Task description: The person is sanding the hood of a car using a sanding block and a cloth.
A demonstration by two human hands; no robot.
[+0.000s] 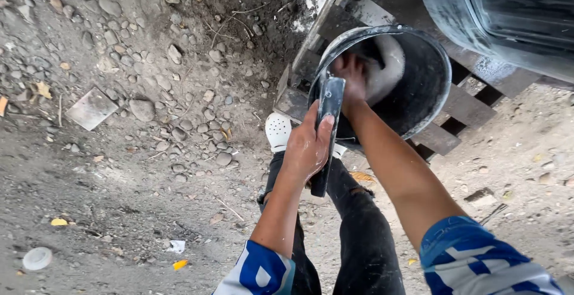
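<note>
One black bucket [418, 86] sits tilted on one wooden pallet [460, 109], at two o'clock from centre. The left hand [308, 145] has its grip closed around one dark flat tool [327, 133] at the bucket's rim, near eight o'clock. The right hand [351, 74] reaches inside, touching pale wet paste [388, 62]; its grip cannot be told. One white shoe [278, 130] stands on the ground below, with two dark trouser legs [359, 235].
</note>
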